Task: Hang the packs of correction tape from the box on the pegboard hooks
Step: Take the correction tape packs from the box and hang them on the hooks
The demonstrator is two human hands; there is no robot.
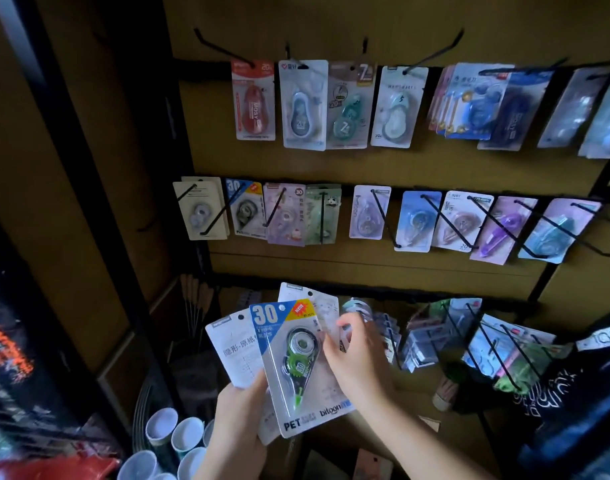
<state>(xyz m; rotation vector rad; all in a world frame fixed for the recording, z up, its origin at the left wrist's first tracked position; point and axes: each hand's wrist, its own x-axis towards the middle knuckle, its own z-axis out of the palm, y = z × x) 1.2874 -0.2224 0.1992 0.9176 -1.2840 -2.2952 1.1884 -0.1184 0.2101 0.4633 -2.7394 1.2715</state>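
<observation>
My left hand (239,420) holds a fan of correction tape packs low in the view. The front pack (293,368) is blue-topped with "30" and a green tape inside. A white-backed pack (232,344) shows behind it on the left, and another white pack (319,306) behind on the right. My right hand (357,358) touches the right edge of the fan, fingers curled on the rear pack. Above, the pegboard (366,164) carries two rows of black hooks, such as one hook (383,216), with hung packs. The box is not in view.
A third, lower row of hooks (487,341) with packs sits at the right. White paper rolls (172,438) stand at the bottom left. A dark shelf frame (99,202) runs down the left side. Dark printed fabric (573,393) is at the lower right.
</observation>
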